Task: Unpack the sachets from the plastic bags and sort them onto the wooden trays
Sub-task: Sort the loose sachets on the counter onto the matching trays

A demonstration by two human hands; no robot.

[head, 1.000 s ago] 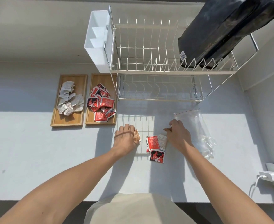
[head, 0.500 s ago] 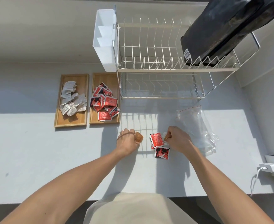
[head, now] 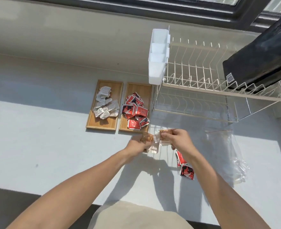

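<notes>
Both hands have lifted off the pale grey countertop [head: 37, 146] and come together just in front of the right-hand wooden tray of red sachets [head: 135, 108], the left hand [head: 139, 143] now pinching a small brown translucent sachet [head: 146, 137] and the right hand [head: 177, 140] gripping another brown sachet [head: 165, 132], with pale sachets [head: 154, 145] between them. Two red-and-black sachets [head: 185, 167] stay on the counter, well in front and right of that tray, beside the emptied clear plastic bag [head: 227, 154]. Left of that tray sits the wooden tray of white sachets [head: 104, 103]; right of it stands a white wire dish rack [head: 202, 90] below a dark window frame [head: 153, 7].
</notes>
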